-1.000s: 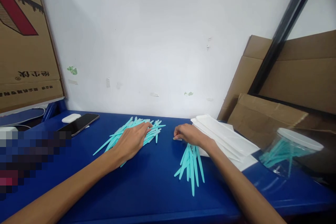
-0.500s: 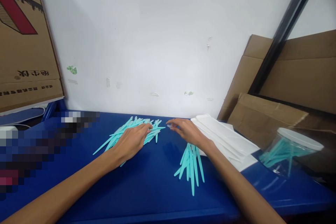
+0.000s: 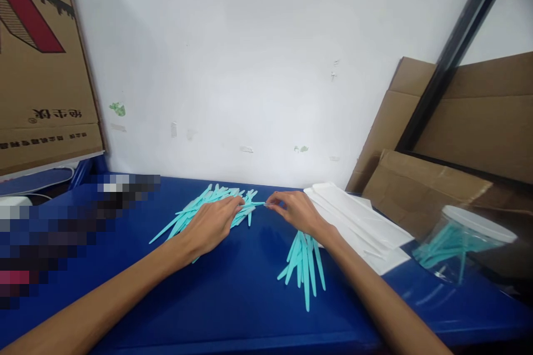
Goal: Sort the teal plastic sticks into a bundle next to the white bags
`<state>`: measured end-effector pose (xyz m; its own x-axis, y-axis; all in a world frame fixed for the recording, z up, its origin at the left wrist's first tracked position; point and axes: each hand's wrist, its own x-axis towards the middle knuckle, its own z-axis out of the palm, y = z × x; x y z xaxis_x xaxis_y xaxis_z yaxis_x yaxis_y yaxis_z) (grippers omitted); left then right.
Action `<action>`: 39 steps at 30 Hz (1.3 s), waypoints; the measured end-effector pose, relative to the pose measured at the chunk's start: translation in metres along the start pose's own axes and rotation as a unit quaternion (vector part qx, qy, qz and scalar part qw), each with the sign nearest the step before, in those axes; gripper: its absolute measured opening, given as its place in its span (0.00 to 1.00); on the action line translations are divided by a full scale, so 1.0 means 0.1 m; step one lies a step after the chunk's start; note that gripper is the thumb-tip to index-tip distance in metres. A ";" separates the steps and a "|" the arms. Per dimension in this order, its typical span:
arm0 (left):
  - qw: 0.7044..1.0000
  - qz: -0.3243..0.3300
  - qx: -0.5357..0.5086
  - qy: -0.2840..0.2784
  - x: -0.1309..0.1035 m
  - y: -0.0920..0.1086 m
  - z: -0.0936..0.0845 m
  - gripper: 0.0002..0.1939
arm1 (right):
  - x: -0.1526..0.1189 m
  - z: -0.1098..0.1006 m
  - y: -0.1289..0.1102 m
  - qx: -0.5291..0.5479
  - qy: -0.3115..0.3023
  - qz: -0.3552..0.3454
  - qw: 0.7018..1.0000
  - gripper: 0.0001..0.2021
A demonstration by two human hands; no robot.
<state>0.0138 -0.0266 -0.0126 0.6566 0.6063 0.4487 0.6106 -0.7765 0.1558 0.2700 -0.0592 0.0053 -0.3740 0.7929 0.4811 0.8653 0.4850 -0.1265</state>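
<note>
Between my hands, just above the table, is a slim turquoise eyebrow razor (image 3: 259, 203). My left hand (image 3: 217, 219) pinches it near one end. The fingertips of my right hand (image 3: 295, 209) close on a small clear piece, which looks like a blade cover, at its other end. A loose pile of similar razors (image 3: 192, 212) with pale, see-through ends lies under and behind my left hand. Below my right wrist, a second bunch of razors (image 3: 306, 266) fans out toward me; my right hand and forearm hide its upper ends.
White flat sheets or bags (image 3: 353, 222) lie stacked right of my right hand. A clear tub (image 3: 462, 244) with a white lid holds more turquoise sticks. Cardboard (image 3: 425, 177) leans at the right, and a large printed box (image 3: 45, 83) stands left. A white wall (image 3: 250, 66) backs the blue table (image 3: 233, 305).
My right hand has closed the small gap to the razor, so its clear piece now meets the razor's end. My left hand keeps its pinch almost unmoved.
</note>
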 end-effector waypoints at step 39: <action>0.999 -0.027 -0.026 0.019 0.01 0.06 -0.08 0.16 | 0.05 0.01 -0.13 0.248 0.108 0.098 0.958 0.10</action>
<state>0.0147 -0.0324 -0.0046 0.6063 0.6408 0.4709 0.6193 -0.7520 0.2258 0.2572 -0.0614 0.0087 -0.0972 0.8180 0.5670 0.6262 0.4931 -0.6040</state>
